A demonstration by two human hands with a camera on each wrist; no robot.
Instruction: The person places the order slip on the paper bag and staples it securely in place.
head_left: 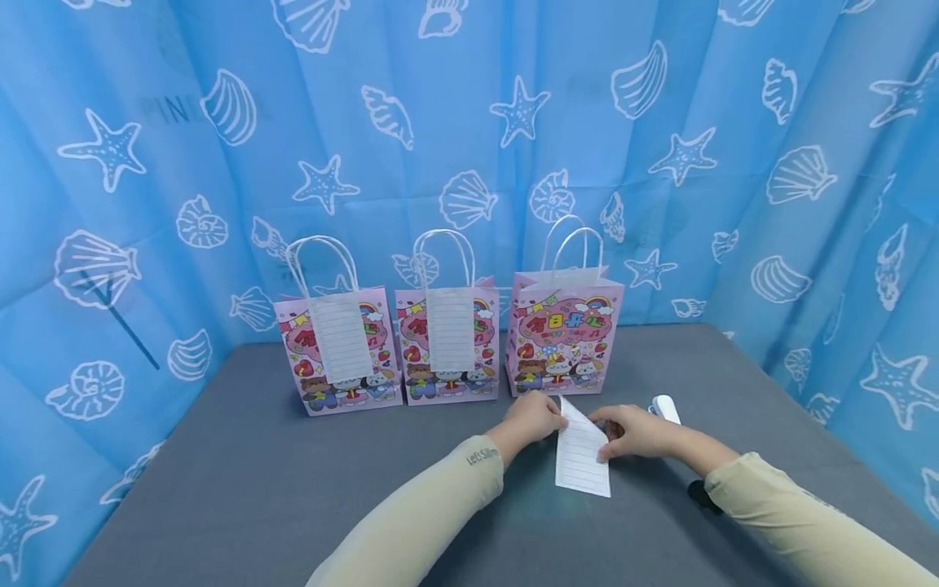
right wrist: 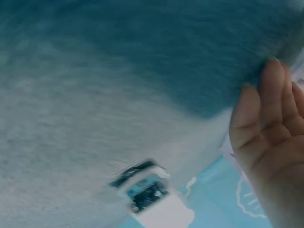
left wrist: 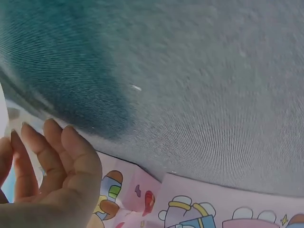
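A white lined paper slip [head_left: 582, 456] is held upright in front of the rightmost bag, with its top corner bent. My left hand [head_left: 534, 416] pinches its upper left edge between thumb and fingers. On the opposite edge, my right hand [head_left: 635, 432] grips it with the thumb in front. The left wrist view catches the left hand [left wrist: 61, 171] with only a sliver of paper at the frame's border. The right hand [right wrist: 275, 128] appears at the right of its own wrist view. Just behind the hands stands a pink cartoon paper bag [head_left: 561, 342] with white handles.
Two similar pink bags, one at left [head_left: 319, 401] and one in the middle [head_left: 421, 391], each carry a lined slip on the front. A white device with a blue part, perhaps a stapler [head_left: 665, 409], lies beyond the right hand on the grey table [head_left: 257, 505]. A blue seashell curtain [head_left: 455, 106] hangs behind.
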